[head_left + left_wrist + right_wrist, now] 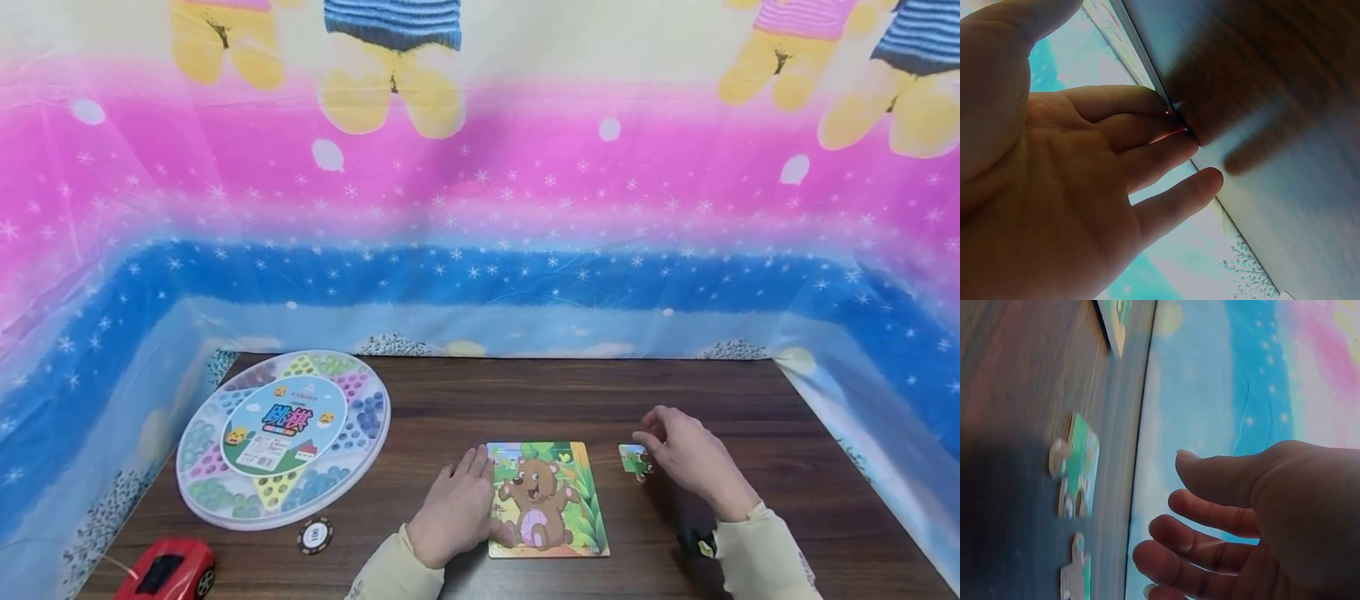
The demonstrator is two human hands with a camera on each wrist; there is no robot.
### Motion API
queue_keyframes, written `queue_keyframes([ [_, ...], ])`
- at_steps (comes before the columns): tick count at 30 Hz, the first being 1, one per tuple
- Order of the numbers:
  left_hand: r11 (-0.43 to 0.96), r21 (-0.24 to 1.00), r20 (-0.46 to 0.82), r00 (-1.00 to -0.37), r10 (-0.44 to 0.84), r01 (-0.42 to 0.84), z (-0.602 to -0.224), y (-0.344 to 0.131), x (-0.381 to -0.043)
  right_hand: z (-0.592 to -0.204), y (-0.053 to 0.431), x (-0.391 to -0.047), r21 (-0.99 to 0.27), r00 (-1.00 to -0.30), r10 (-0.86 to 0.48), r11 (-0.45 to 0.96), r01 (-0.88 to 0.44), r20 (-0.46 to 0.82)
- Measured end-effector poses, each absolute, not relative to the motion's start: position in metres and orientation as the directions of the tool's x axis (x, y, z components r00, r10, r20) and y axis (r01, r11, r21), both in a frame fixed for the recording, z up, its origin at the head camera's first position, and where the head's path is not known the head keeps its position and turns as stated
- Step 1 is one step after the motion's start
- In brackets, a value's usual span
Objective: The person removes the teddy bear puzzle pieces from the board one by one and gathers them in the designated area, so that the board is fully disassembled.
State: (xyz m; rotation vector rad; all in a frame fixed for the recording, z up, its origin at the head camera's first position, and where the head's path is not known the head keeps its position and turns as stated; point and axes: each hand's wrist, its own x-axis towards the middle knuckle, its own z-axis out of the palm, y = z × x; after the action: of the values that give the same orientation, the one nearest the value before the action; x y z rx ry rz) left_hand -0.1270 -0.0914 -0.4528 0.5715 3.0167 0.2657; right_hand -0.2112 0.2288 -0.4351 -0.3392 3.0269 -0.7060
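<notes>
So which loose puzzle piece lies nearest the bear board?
The upper piece by the right hand, just right of the bear board; the lower piece sits farther away, beside the right sleeve.

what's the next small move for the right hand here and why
Probably lower the right hand slightly and pinch the loose puzzle piece beside it. That hand holds nothing, and the piece lies on the table close to its thumb, apart from the bear puzzle. The left hand rests at that puzzle's left edge, so the right seems the freer one.

1 red car [168, 570] — 1 chip [315, 536]
</notes>
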Motion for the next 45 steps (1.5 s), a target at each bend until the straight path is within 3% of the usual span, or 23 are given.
queue_keyframes([
  [17, 0.917, 0.171, -0.01, -0.93, 0.366, 0.36, -0.453, -0.091, -0.127, -0.448, 0.179, -0.197, -0.471, -0.946, -0.324, 0.832, -0.292, 0.014],
  [45, 0.921, 0.159, -0.034, -0.93, 0.366, 0.356, -0.452, -0.09, -0.129, -0.467, 0.137, -0.173, -0.258, -0.794, -0.592, 0.753, -0.605, 0.136],
])
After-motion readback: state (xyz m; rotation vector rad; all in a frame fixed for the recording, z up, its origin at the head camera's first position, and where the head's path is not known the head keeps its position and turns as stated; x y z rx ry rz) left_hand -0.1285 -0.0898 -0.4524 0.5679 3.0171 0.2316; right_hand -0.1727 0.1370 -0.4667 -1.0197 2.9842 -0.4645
